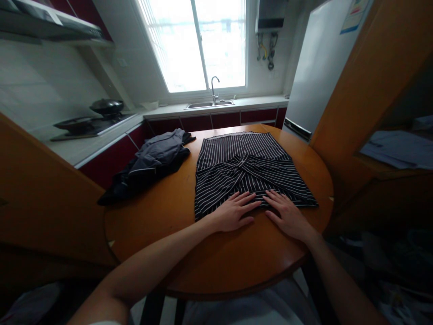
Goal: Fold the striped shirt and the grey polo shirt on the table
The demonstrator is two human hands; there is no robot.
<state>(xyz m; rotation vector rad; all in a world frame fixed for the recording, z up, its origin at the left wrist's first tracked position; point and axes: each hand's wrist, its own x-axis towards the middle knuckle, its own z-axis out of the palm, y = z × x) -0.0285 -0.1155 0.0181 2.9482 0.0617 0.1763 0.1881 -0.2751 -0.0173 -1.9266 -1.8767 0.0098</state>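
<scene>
A black shirt with thin white stripes [246, 169] lies flat on the round wooden table [216, 262], its sleeves folded across the middle. My left hand [233, 211] lies flat with fingers stretched out on the shirt's near edge. My right hand [287, 214] rests flat beside it, fingers spread on the same near edge. Neither hand grips the cloth. The two hands nearly touch at their fingertips.
A heap of dark grey clothes [152, 162] sits on the table's left side. Behind are a counter with a stove and pans [91, 119], a sink with tap [211, 101] under a bright window, and a white fridge [318, 67] at right.
</scene>
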